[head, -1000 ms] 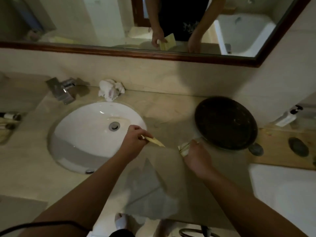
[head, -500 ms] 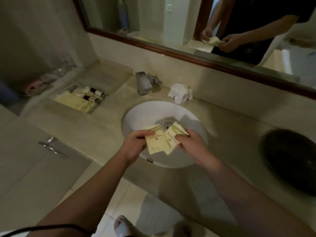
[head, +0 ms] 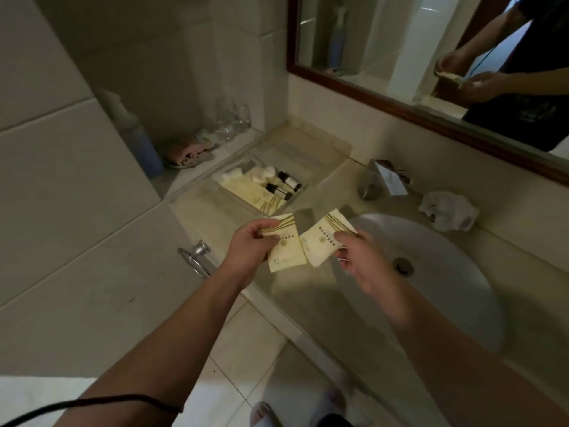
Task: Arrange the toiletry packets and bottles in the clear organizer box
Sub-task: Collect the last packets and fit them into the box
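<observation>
While both hands were raised over the near edge of the surface [head: 308,167], each held one cream packet. The left hand [head: 249,252] pinched the left packet [head: 284,246] at its striped top edge, thumb over the front and fingers [head: 267,243] curled behind. The right hand [head: 358,257] gripped the right packet [head: 324,240] at its upper right corner, fingers closed on it. The two packets were side by side, lower corners nearly touching or slightly overlapping; which could not be told. Both showed gold stripes at the top and a small round emblem on the face.

The organizer [head: 261,186] sat on the surface well beyond the left hand, against a raised ledge. Inside it: flat cream packets [head: 246,192] along the near left side, small dark-capped bottles [head: 281,184] lying toward the right, and white round items [head: 261,174] at the far end. Exact count unclear.

The sink [head: 431,272] lay under and right of the right hand, drain visible. The tap [head: 385,180] stood behind it, with a crumpled white cloth [head: 449,211] to its right. Glasses [head: 229,121] and a pink item [head: 187,152] stood on the ledge behind the organizer. The mirror [head: 385,57] reflected the hands with the packets. A chrome fitting [head: 195,255] projected from the wall left of the left hand.
</observation>
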A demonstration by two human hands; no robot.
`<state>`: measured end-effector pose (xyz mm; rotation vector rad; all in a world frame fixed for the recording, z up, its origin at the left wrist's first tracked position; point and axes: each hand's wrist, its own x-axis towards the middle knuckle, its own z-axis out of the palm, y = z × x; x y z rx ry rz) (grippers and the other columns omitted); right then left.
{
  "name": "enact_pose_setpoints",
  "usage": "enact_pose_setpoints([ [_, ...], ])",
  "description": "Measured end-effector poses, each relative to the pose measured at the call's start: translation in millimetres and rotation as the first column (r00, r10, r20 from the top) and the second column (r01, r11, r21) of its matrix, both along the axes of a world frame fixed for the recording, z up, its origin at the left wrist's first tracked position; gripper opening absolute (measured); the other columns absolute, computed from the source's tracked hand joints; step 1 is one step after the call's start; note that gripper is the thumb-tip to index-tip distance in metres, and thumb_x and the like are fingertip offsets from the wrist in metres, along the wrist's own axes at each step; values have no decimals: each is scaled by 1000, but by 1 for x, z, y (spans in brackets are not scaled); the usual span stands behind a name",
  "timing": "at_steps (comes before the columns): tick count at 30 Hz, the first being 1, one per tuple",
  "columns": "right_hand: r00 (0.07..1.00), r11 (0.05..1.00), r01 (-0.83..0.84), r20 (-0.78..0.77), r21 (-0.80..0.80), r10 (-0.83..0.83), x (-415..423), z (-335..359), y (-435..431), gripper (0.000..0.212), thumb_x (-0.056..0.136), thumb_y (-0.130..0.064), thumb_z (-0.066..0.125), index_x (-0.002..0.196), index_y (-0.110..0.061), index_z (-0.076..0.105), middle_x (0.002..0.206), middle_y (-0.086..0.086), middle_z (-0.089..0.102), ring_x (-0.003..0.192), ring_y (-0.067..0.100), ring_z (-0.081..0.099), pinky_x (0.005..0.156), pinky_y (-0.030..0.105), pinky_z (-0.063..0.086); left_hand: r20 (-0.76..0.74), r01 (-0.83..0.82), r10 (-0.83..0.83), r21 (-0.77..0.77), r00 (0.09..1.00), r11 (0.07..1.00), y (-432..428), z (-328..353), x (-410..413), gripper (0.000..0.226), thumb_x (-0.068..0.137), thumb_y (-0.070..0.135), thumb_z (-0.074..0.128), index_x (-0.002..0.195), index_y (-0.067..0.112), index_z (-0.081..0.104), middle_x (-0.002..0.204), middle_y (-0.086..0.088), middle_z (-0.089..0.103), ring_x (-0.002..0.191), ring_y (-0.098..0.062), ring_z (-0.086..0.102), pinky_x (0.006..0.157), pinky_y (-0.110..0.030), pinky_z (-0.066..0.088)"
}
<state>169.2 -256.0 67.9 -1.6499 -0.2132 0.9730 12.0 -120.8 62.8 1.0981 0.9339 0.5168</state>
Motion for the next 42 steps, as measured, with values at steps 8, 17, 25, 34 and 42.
enact_pose_setpoints([
  [8, 997, 997, -68, -30, 40, 70, 30, -12, 94, 9, 91, -18, 61, 95, -19, 68, 99, 11, 73, 88, 23, 62, 69, 33, 45, -84, -57, 61, 41, 995, 998, 74, -9, 9, 52, 85, -8, 60, 127, 22, 50, 106, -8, 69, 97, -23, 68, 82, -46, 58],
  [17, 970, 966, -241, 6, -88, 243, 53, -15, 172, 18, 92, -17, 58, 107, -13, 67, 93, 6, 73, 84, 24, 69, 71, 34, 53, -276, -173, 167, 2, 946, 985, 144, -23, 25, 23, 81, 2, 63, 100, 13, 60, 104, -13, 69, 94, -27, 68, 83, -48, 58],
  [25, 963, 967, -140, 197, -214, 183, 78, -27, 231, 20, 88, -6, 65, 108, -4, 70, 98, 11, 69, 78, 20, 63, 68, 30, 50, -350, -144, 133, -6, 927, 990, 215, -43, 47, 26, 76, 5, 72, 96, 13, 59, 96, -14, 66, 77, -24, 65, 63, -34, 55],
  [34, 896, 882, -101, 343, -461, 281, 89, -42, 304, 24, 91, -18, 60, 115, -17, 60, 105, 4, 60, 88, 20, 59, 65, 28, 49, -548, 154, -16, 207, 836, 966, 260, -50, 69, 40, 78, 16, 68, 115, 18, 54, 99, -4, 64, 69, -10, 58, 49, -20, 41],
  [42, 726, 784, -267, 419, -560, 546, 92, -53, 346, 18, 92, -21, 58, 110, -19, 55, 98, 4, 65, 83, 21, 65, 70, 38, 56, -615, 276, 38, 408, 787, 870, 257, -68, 75, 42, 80, 10, 68, 118, 10, 51, 110, -6, 64, 97, -20, 63, 79, -33, 54],
])
